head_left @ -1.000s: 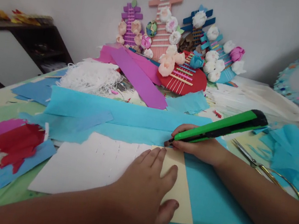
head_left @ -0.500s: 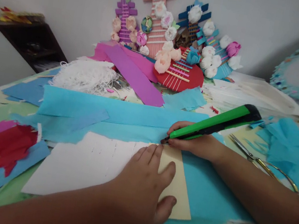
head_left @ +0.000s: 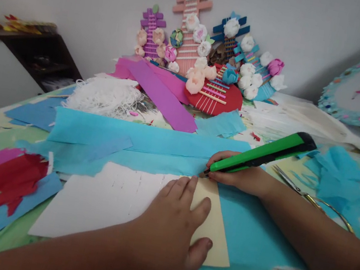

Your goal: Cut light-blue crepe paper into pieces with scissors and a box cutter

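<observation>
My right hand (head_left: 242, 177) is closed around a green and black utility knife (head_left: 260, 153), held tilted like a pen with its tip down at the top edge of the cards. My left hand (head_left: 175, 226) lies flat with fingers spread, pressing on a pale yellow card (head_left: 215, 233) and a white sheet (head_left: 92, 203) with small dark marks. Under them spreads turquoise crepe paper (head_left: 247, 229), and a folded turquoise strip (head_left: 151, 139) runs along the far side. The exact contact of the blade is too small to make out.
Gold-handled scissors (head_left: 308, 195) lie at the right beside crumpled turquoise paper (head_left: 342, 176). Red paper scraps (head_left: 14, 178) are at the left. A heap of white string (head_left: 103, 97) and a purple strip (head_left: 165, 98) lie behind. Flower-decorated stringed crafts (head_left: 188, 44) lean against the wall.
My right hand and the knife have shifted slightly right along the card's top edge. My left hand stays in place. The view has tipped a little, so the background sits lower.
</observation>
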The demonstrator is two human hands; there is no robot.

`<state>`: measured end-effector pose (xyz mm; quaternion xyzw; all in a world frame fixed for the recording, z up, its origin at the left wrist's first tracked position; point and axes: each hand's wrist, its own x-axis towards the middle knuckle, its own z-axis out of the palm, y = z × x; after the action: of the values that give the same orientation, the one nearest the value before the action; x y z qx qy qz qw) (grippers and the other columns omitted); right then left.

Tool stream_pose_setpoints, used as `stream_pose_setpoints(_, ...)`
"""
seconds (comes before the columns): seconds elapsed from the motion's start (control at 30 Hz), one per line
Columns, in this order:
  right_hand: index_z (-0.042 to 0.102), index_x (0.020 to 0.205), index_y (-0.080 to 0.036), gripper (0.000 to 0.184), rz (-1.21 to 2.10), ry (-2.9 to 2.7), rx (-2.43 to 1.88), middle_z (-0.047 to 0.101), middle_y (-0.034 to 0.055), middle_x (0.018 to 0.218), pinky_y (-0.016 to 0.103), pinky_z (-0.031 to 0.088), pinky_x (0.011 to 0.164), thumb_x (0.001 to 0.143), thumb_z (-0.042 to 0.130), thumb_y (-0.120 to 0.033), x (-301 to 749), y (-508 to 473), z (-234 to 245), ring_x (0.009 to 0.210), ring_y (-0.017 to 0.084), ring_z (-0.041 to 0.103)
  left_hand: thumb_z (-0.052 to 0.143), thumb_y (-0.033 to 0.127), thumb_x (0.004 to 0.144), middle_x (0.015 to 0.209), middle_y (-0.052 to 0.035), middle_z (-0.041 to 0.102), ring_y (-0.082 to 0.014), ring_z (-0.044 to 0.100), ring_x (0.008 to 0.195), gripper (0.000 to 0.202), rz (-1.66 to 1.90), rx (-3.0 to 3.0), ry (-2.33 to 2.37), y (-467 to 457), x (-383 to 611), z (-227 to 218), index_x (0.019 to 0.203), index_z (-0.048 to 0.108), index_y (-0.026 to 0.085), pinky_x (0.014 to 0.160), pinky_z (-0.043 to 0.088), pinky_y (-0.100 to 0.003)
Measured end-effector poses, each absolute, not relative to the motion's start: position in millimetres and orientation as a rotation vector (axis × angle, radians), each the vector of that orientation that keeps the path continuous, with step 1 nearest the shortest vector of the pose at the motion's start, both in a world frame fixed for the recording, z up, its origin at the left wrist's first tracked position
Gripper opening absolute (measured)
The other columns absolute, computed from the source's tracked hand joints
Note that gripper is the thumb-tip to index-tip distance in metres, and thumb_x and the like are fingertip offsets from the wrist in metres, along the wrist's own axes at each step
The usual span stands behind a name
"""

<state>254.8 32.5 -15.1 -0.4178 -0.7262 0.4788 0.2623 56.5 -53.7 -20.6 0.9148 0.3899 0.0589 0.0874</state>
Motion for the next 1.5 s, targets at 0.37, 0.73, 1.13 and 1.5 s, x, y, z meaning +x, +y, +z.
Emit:
stream_pose_setpoints(0.37,0.059,0.084,-0.019,0.024,1.33,-1.898,-1.229,0.066,-0.0001,0.078,0.023,0.049,0.068,0.064,0.066,-0.03,264,35,-10,0.069,0.011,0.062,0.037,0.051,0.079,0.135,-0.0248,0.027,-0.043,0.027,0.12,0.057,0.179,2.698,1.179,-54,57,-20,0.124,0.045,0.016,0.093,0.025,-0.059)
stream_pose_setpoints(0.73,0.058,0.084,-0.019,0.023,1.32,-1.923,-1.231,0.066,-0.0001,0.079,0.024,0.049,0.068,0.065,0.065,-0.031,263,35,-10,0.071,0.012,0.061,0.037,0.05,0.08,0.136,-0.025,0.025,-0.0439,0.025,0.121,0.057,0.151,2.692,1.184,-54,58,-19,0.125,0.043,0.016,0.093,0.024,-0.06)
stream_pose_setpoints(1.13,0.058,0.084,-0.019,0.027,1.274,-1.941,-1.25,0.064,0.0003,0.077,0.025,0.05,0.066,0.064,0.065,-0.035,264,35,-11,0.069,0.012,0.061,0.039,0.049,0.079,0.135,-0.0224,0.029,-0.0426,0.029,0.119,0.056,0.182,2.726,1.196,-56,58,-19,0.124,0.043,0.017,0.091,0.026,-0.059)
stream_pose_setpoints(1.5,0.058,0.08,-0.02,0.021,1.31,-1.971,-1.29,0.062,-0.0024,0.068,0.021,0.049,0.057,0.064,0.064,-0.031,265,33,-3,0.06,0.009,0.059,0.038,0.05,0.08,0.137,-0.0231,0.026,-0.0428,0.026,0.121,0.056,0.158,2.718,1.198,-55,57,-19,0.125,0.043,0.017,0.092,0.025,-0.059)
